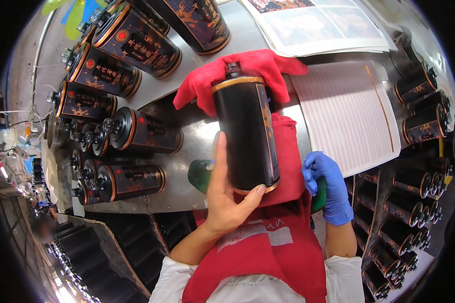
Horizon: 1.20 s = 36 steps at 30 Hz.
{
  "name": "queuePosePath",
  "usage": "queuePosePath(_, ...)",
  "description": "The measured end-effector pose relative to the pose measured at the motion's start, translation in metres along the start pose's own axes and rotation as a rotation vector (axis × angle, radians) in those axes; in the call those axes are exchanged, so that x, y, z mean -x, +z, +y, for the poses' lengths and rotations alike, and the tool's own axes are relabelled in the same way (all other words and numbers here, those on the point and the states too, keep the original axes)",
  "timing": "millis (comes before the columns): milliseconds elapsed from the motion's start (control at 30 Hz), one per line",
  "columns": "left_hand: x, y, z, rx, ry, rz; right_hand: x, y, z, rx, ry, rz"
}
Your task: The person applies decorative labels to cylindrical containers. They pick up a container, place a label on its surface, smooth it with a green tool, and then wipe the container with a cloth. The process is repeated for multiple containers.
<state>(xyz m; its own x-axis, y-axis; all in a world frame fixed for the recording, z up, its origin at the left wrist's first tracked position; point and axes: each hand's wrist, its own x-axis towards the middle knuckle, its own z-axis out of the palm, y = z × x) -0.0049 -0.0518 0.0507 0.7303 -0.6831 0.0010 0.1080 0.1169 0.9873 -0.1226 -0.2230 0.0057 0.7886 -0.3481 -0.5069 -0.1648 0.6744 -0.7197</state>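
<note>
My left hand [226, 187], bare, grips the bottom of a black cylindrical can with gold rims [246, 134], holding it upright-tilted over the metal table [187, 121]. The can's top rests against a red cloth [247, 70] bunched on the table. My right hand [327, 184], in a blue glove, is closed around a dark green object [318, 194] beside the can's lower end, mostly hidden. A red apron covers my front below.
Several matching black cans [136, 43] lie on their sides at the table's left and back. More cans [419, 123] fill racks at the right. A lined white sheet [346, 113] and printed papers [318, 25] lie at the back right. A green lid-like piece [199, 174] sits by my left thumb.
</note>
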Motion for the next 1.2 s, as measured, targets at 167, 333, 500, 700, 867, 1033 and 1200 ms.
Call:
queuePosePath(167, -0.001, 0.002, 0.000, -0.189, -0.006, -0.037, -0.005, -0.005, 0.005, -0.330, 0.098, -0.057)
queuePosePath(333, -0.002, 0.001, 0.000, -0.330, -0.008, -0.063, 0.014, 0.007, -0.016, -0.250, 0.021, 0.069)
queuePosePath(500, -0.002, -0.007, 0.004, -0.315, -0.023, -0.134, 0.042, 0.033, -0.010, 0.201, -0.374, 0.209)
queuePosePath(700, -0.001, -0.017, 0.003, -0.335, 0.030, -0.179, 0.051, 0.043, 0.000, 0.700, -0.453, 0.179)
queuePosePath(867, 0.001, 0.001, 0.019, -1.071, 0.360, -0.200, 0.058, 0.035, 0.009, 0.594, -0.503, 0.302)
queuePosePath(1033, -0.016, 0.002, 0.011, -1.205, 0.495, -0.215, 0.055, 0.059, 0.005, 0.698, -0.478, 0.072)
queuePosePath(1200, 0.007, -0.038, -0.036, -0.642, 0.303, -0.145, 0.040, 0.041, 0.021, 0.533, -0.396, 0.054)
